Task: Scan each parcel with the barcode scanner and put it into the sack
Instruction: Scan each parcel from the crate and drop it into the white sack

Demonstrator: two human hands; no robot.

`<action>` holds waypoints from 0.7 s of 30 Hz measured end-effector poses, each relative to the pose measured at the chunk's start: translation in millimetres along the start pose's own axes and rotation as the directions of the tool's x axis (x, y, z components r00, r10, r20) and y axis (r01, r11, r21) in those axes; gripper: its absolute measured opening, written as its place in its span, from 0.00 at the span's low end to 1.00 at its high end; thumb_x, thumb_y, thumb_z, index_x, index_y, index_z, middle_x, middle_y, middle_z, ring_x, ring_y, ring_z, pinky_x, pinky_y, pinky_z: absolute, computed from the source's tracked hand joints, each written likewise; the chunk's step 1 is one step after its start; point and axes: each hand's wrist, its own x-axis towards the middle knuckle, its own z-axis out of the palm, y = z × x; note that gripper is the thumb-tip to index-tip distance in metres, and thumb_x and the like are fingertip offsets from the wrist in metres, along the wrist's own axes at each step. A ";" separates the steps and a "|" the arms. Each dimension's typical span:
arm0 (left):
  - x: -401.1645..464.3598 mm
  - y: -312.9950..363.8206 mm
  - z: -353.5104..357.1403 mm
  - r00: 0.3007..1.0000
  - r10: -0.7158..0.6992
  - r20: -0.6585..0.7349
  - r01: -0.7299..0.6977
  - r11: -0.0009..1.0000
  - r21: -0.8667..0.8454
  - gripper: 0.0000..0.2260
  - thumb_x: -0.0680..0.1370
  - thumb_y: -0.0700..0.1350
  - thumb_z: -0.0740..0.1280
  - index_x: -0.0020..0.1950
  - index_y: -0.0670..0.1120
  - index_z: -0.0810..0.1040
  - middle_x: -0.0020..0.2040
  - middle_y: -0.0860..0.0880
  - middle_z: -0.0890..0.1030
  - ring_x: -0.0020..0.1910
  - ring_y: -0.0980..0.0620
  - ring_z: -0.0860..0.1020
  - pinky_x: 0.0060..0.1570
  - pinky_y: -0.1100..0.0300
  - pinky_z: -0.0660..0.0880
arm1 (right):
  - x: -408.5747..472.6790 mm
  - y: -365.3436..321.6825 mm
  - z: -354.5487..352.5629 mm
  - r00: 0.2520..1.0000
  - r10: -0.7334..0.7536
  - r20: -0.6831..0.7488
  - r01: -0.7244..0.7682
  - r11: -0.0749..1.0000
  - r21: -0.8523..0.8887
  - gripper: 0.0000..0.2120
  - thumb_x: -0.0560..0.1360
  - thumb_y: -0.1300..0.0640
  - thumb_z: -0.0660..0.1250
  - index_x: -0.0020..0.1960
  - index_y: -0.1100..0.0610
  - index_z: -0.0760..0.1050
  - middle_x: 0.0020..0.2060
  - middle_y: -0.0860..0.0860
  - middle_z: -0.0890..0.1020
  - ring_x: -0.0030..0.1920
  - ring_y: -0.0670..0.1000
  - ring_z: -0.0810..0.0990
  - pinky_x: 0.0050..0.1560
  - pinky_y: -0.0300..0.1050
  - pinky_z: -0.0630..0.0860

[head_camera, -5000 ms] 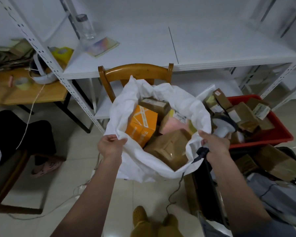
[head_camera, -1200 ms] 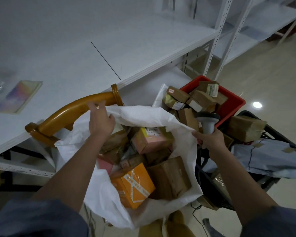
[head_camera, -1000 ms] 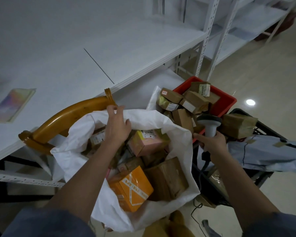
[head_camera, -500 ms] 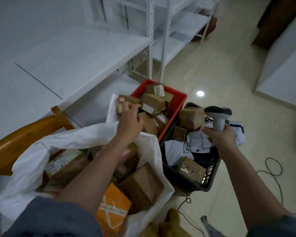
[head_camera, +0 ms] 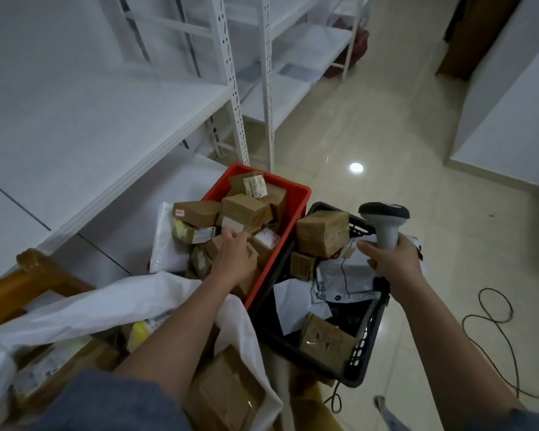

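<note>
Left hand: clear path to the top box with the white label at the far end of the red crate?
Probably yes. The left hand is already over the red crate, on parcels at its near end. The labelled box lies uncovered on top of the pile, nothing above it. The right hand holds the scanner off to the side.

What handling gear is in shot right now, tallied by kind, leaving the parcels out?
Red crate: 1
Black basket: 1
White sack: 1
Barcode scanner: 1
Total: 4
</note>
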 end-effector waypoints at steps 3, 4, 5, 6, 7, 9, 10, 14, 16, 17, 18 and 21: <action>15.1 -1.0 5.0 0.996 -0.082 0.032 0.082 0.996 -0.022 0.17 0.78 0.43 0.67 0.66 0.45 0.70 0.67 0.44 0.61 0.49 0.49 0.72 0.48 0.59 0.68 | 25.1 -4.0 12.5 0.998 -0.008 0.061 0.010 1.000 -0.022 0.11 0.73 0.59 0.76 0.48 0.55 0.73 0.36 0.53 0.78 0.33 0.51 0.76 0.34 0.46 0.73; 20.5 -2.2 5.9 0.994 -0.100 0.045 0.101 0.995 -0.026 0.18 0.78 0.42 0.67 0.67 0.44 0.69 0.67 0.43 0.61 0.53 0.46 0.73 0.49 0.59 0.68 | 32.2 -4.7 18.5 0.997 -0.003 0.080 0.006 0.999 -0.035 0.12 0.73 0.58 0.76 0.50 0.57 0.74 0.36 0.53 0.78 0.33 0.51 0.76 0.33 0.46 0.73; 27.1 -4.0 6.0 0.992 -0.111 0.058 0.113 0.993 -0.030 0.19 0.78 0.43 0.67 0.68 0.44 0.68 0.68 0.43 0.61 0.56 0.44 0.73 0.51 0.58 0.69 | 39.1 -5.0 25.2 0.995 0.006 0.099 -0.002 0.999 -0.042 0.14 0.73 0.57 0.76 0.53 0.58 0.74 0.36 0.53 0.78 0.33 0.51 0.77 0.33 0.46 0.73; 35.4 -6.4 5.6 0.990 -0.122 0.068 0.125 0.992 -0.034 0.21 0.78 0.43 0.67 0.69 0.44 0.67 0.69 0.42 0.60 0.59 0.43 0.73 0.54 0.56 0.70 | 45.8 -4.9 32.4 0.993 0.017 0.118 -0.012 0.999 -0.049 0.15 0.73 0.56 0.76 0.54 0.58 0.73 0.37 0.53 0.78 0.34 0.51 0.77 0.32 0.45 0.73; 45.3 -9.3 5.1 0.988 -0.134 0.071 0.137 0.990 -0.035 0.22 0.78 0.43 0.67 0.70 0.44 0.65 0.69 0.42 0.60 0.61 0.42 0.72 0.56 0.54 0.71 | 52.5 -4.4 39.8 0.991 0.030 0.133 -0.022 0.998 -0.058 0.16 0.73 0.56 0.76 0.55 0.58 0.73 0.38 0.53 0.78 0.34 0.51 0.78 0.31 0.43 0.73; 69.0 -15.4 5.2 0.987 -0.154 0.053 0.156 0.987 -0.038 0.26 0.77 0.44 0.68 0.73 0.45 0.61 0.69 0.41 0.61 0.65 0.40 0.70 0.60 0.51 0.70 | 65.9 -1.7 55.0 0.986 0.054 0.159 -0.045 0.997 -0.061 0.16 0.72 0.54 0.77 0.54 0.55 0.74 0.39 0.53 0.79 0.35 0.50 0.77 0.27 0.38 0.72; 82.4 -18.1 5.9 0.986 -0.164 0.039 0.166 0.985 -0.055 0.29 0.77 0.44 0.68 0.75 0.45 0.59 0.70 0.40 0.62 0.67 0.40 0.69 0.61 0.50 0.70 | 73.1 -0.1 63.2 0.983 0.069 0.170 -0.061 0.997 -0.052 0.16 0.72 0.54 0.77 0.53 0.54 0.73 0.39 0.53 0.78 0.35 0.50 0.77 0.26 0.36 0.72; 137.6 -29.3 15.9 0.977 -0.213 -0.012 0.211 0.971 -0.110 0.41 0.74 0.48 0.73 0.79 0.51 0.51 0.75 0.41 0.59 0.71 0.39 0.65 0.63 0.48 0.70 | 97.8 9.0 98.7 0.977 0.118 0.180 -0.101 0.990 -0.099 0.16 0.71 0.52 0.78 0.52 0.53 0.73 0.41 0.54 0.78 0.36 0.51 0.78 0.27 0.39 0.72; 162.0 -37.6 24.4 0.969 -0.247 0.012 0.247 0.968 -0.050 0.46 0.71 0.52 0.75 0.79 0.55 0.47 0.78 0.41 0.53 0.75 0.36 0.59 0.67 0.42 0.67 | 103.1 13.0 113.8 0.979 0.116 0.167 -0.096 0.988 -0.121 0.18 0.71 0.51 0.78 0.54 0.54 0.73 0.42 0.54 0.78 0.37 0.51 0.78 0.29 0.42 0.72; 172.4 -42.1 28.6 0.963 -0.266 0.036 0.267 0.964 -0.011 0.49 0.70 0.55 0.76 0.79 0.56 0.45 0.79 0.41 0.49 0.76 0.35 0.54 0.68 0.39 0.64 | 104.0 14.8 118.9 0.980 0.114 0.163 -0.093 0.987 -0.127 0.19 0.71 0.51 0.78 0.55 0.54 0.73 0.43 0.53 0.79 0.38 0.51 0.79 0.29 0.41 0.73; 181.6 -46.4 32.7 0.958 -0.280 0.060 0.279 0.960 0.028 0.51 0.68 0.58 0.76 0.79 0.56 0.44 0.80 0.41 0.47 0.77 0.34 0.51 0.70 0.38 0.61 | 103.6 16.5 122.0 0.980 0.114 0.164 -0.093 0.987 -0.130 0.20 0.71 0.51 0.78 0.56 0.53 0.72 0.44 0.53 0.79 0.39 0.51 0.80 0.29 0.41 0.74; 201.1 -55.3 44.6 0.947 -0.305 0.098 0.298 0.951 0.081 0.55 0.64 0.66 0.75 0.80 0.55 0.45 0.80 0.40 0.45 0.77 0.34 0.48 0.72 0.37 0.55 | 101.2 20.6 123.8 0.975 0.114 0.189 -0.092 0.988 -0.125 0.19 0.72 0.53 0.77 0.58 0.54 0.73 0.46 0.56 0.80 0.42 0.54 0.81 0.33 0.45 0.76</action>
